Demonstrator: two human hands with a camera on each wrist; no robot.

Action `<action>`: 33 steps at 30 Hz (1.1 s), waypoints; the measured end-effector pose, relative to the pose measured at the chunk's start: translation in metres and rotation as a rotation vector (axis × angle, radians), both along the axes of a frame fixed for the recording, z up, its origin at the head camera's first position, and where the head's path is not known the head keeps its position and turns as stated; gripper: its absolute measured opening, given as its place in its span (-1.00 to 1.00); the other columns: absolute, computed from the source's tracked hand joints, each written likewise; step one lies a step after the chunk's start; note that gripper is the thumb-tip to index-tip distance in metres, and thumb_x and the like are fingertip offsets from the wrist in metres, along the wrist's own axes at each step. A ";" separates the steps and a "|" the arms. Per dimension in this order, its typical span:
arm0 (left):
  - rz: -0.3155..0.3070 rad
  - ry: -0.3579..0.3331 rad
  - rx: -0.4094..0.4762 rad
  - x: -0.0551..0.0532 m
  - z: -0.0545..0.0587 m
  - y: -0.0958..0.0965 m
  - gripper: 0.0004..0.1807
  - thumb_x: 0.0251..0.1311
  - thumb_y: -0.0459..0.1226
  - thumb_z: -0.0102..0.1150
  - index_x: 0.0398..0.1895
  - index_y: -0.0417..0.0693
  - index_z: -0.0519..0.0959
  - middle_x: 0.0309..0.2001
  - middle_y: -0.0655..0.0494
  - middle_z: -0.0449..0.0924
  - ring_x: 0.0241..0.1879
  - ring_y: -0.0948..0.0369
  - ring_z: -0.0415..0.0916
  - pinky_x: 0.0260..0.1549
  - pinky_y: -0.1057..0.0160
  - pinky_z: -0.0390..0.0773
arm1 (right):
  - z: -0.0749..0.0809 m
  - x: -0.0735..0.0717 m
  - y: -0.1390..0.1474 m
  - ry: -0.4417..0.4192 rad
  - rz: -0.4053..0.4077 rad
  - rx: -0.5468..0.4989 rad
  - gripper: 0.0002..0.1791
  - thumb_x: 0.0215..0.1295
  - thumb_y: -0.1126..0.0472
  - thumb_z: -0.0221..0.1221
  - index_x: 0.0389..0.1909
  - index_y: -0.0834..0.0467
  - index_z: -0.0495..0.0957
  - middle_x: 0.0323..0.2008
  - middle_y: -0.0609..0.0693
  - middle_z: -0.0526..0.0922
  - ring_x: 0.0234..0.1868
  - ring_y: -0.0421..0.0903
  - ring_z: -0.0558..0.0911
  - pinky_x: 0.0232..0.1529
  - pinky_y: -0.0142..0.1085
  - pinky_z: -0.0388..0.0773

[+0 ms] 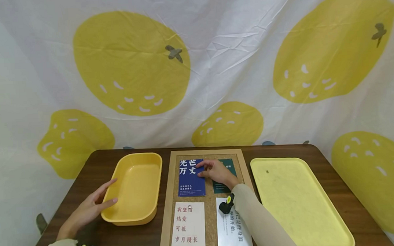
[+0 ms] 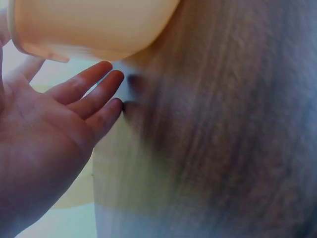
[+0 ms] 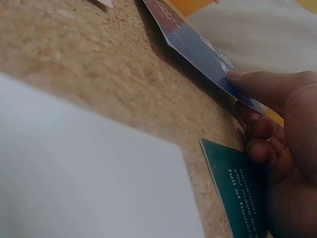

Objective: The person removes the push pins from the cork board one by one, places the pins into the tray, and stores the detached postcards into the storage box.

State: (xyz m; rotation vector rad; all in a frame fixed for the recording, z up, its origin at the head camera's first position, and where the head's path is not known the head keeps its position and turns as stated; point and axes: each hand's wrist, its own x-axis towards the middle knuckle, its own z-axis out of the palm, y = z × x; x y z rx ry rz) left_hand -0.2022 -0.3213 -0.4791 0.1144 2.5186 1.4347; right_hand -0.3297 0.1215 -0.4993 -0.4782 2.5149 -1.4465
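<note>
In the head view, my right hand (image 1: 215,171) pinches the right edge of a blue card (image 1: 188,182) with white characters on the corkboard (image 1: 210,218). The right wrist view shows the thumb on the card's printed face and fingers behind it, its near edge raised off the cork. Under that hand lies a dark green card (image 3: 235,191), partly covered. My left hand (image 1: 88,208) rests at the left rim of a yellow-orange plastic bin (image 1: 134,191), thumb reaching over the rim. Its other fingers extend beside the bin's outer wall in the left wrist view.
A white card with red characters (image 1: 187,230) has a pin (image 1: 189,207) near its top. A pale card (image 1: 222,224) lies partly under the right sleeve. To the right, a light yellow tray (image 1: 303,202) carries one small pin (image 1: 267,171). A lemon-print cloth (image 1: 228,77) hangs behind the table.
</note>
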 end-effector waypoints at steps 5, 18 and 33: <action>-0.022 -0.030 0.051 0.000 -0.003 0.000 -0.14 0.35 -0.06 0.19 0.60 0.14 -0.03 0.58 -0.22 -0.23 0.50 -0.18 -0.08 0.01 0.48 0.42 | 0.000 0.000 0.000 0.005 0.008 0.000 -0.72 0.19 0.20 0.38 -0.06 0.02 0.70 -0.40 -0.04 0.54 -0.46 -0.11 0.41 -0.44 -0.32 0.32; -0.045 -0.037 0.026 -0.002 -0.007 -0.003 -0.10 0.36 -0.05 0.17 0.61 0.15 -0.13 0.59 -0.23 -0.32 0.50 -0.22 -0.13 0.12 0.34 0.41 | -0.002 -0.001 0.000 0.006 -0.004 0.000 -0.72 0.18 0.19 0.39 -0.06 0.03 0.70 -0.41 -0.04 0.54 -0.47 -0.12 0.41 -0.45 -0.33 0.33; -0.061 -0.045 0.050 -0.003 -0.009 -0.004 -0.08 0.36 -0.11 0.19 0.61 0.17 -0.15 0.58 -0.25 -0.36 0.51 -0.27 -0.22 0.30 -0.07 0.29 | 0.000 0.000 -0.006 0.044 -0.018 0.020 -0.74 0.16 0.27 0.39 -0.10 0.10 0.72 -0.42 -0.04 0.52 -0.44 -0.12 0.42 -0.45 -0.32 0.35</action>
